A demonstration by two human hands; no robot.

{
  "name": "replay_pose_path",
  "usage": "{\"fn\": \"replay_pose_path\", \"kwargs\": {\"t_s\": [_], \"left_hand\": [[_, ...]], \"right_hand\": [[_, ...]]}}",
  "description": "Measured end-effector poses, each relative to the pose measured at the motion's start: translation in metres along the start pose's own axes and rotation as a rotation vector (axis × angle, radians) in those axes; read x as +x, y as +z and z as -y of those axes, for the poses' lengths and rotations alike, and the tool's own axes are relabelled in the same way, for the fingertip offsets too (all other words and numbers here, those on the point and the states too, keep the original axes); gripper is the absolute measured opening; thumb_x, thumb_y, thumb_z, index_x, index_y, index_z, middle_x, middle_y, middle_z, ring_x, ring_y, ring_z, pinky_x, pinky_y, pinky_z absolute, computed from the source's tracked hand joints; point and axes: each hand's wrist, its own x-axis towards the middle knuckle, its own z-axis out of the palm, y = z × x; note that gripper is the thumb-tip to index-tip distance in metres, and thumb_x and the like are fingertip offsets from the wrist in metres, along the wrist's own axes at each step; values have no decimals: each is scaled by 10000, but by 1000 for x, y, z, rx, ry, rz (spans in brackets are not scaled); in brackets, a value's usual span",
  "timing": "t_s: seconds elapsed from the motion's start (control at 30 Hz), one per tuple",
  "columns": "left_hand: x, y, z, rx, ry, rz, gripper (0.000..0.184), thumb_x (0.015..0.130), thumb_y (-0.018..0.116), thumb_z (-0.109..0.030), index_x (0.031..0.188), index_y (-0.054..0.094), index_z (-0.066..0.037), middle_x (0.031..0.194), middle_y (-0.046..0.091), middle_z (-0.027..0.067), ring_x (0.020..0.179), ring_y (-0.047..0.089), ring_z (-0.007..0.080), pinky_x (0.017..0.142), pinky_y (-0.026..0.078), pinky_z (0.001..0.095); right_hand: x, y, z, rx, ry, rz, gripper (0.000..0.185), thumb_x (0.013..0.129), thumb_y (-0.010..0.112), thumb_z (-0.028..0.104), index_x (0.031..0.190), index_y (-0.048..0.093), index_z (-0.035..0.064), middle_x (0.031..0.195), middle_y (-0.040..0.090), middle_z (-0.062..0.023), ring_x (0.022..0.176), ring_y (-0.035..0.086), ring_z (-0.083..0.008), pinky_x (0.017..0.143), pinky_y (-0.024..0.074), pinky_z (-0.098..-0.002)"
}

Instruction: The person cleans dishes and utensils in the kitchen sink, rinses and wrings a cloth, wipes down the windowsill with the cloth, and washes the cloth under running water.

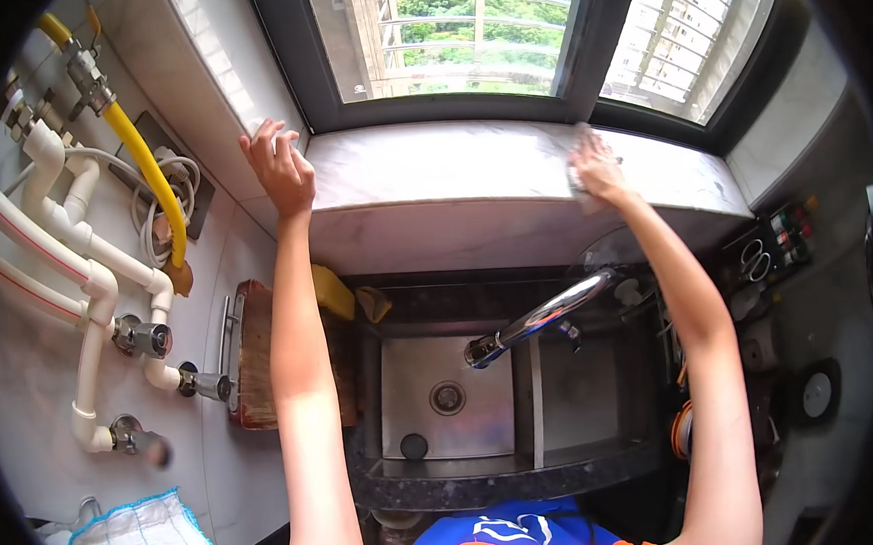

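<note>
My left hand [281,170] rests against the tiled wall edge at the left of the window recess, fingers bent and apart, holding nothing that I can see. On the marble windowsill [441,164], my right hand [599,165] presses down a pale cloth [578,181]. Much of that cloth is hidden beneath the palm, and the fingers are slightly blurred. Right above the sill is the dark window frame [448,109].
Below the sill lies a steel sink [392,373] with a chrome faucet [547,316]. A wooden cutting board [255,356] and a yellow sponge-like item [333,291] stand left. White pipes [101,280] and a yellow hose [144,159] run along the left wall. Scissors [754,259] hang right.
</note>
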Motion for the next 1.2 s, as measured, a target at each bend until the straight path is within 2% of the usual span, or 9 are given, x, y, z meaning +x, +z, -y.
{"fn": "replay_pose_path", "kwargs": {"t_s": [0.07,0.1,0.2,0.27,0.4,0.53,0.7,0.8,1.2], "left_hand": [[0,2,-1,1,1,-18,138,744,474,-1,812,563,-81,1079,538,60,1146,488,234,1093,179,499],[0,2,-1,1,4,-14,138,744,474,-1,812,563,-81,1079,538,60,1146,488,234,1093,179,499],[1,-7,-2,-41,26,4,147,716,463,7,807,551,-66,1049,526,86,1144,485,248,1097,207,498],[1,-12,3,-72,53,39,134,721,462,10,801,544,-60,1045,526,95,1147,484,253,1096,223,499],[1,-21,7,-89,83,106,135,723,463,17,801,543,-60,1047,529,99,1147,485,255,1102,226,491],[-3,-18,2,-117,26,108,128,764,464,-32,835,561,-74,1088,537,89,1165,481,278,1096,191,519],[-19,-6,-25,-115,19,186,167,731,477,-33,877,557,-47,1079,516,141,1164,453,334,1089,220,519],[-17,9,-70,-200,30,241,182,735,472,-13,904,541,-23,1091,497,160,1159,445,365,1082,243,513],[-47,49,-229,-21,63,548,212,793,521,-87,1002,523,-54,1104,481,146,1156,417,354,1038,284,467]], "right_hand": [[7,-38,81,48,-261,332,563,941,309,417,1219,534,-17,1497,171,-184,1387,159,-328,1135,115,-419],[13,-23,127,61,-133,197,586,913,336,485,1120,619,16,1509,123,-176,1393,117,-343,1132,81,-454],[27,-18,251,159,-173,194,697,881,323,605,1262,523,57,1507,93,-198,1395,52,-377,1110,25,-533],[38,-9,311,206,-221,113,691,915,295,514,1388,325,12,1498,121,-215,1397,74,-352,1130,60,-474],[56,7,388,269,-373,118,653,908,303,397,1387,278,-46,1475,197,-230,1390,135,-348,1132,87,-460],[59,16,423,263,-498,28,814,777,567,403,1389,269,-45,1430,296,-243,1361,231,-356,1116,152,-476],[66,53,393,365,-689,-101,734,779,570,398,1374,346,31,1400,355,-223,1321,315,-350,1090,209,-486],[44,4,328,252,-683,153,655,855,459,384,1383,326,20,1442,302,-203,1360,249,-340,1109,191,-470],[-23,-40,-130,123,-249,38,567,959,255,337,1422,227,10,1470,248,-187,1371,230,-304,1124,176,-403]]}}
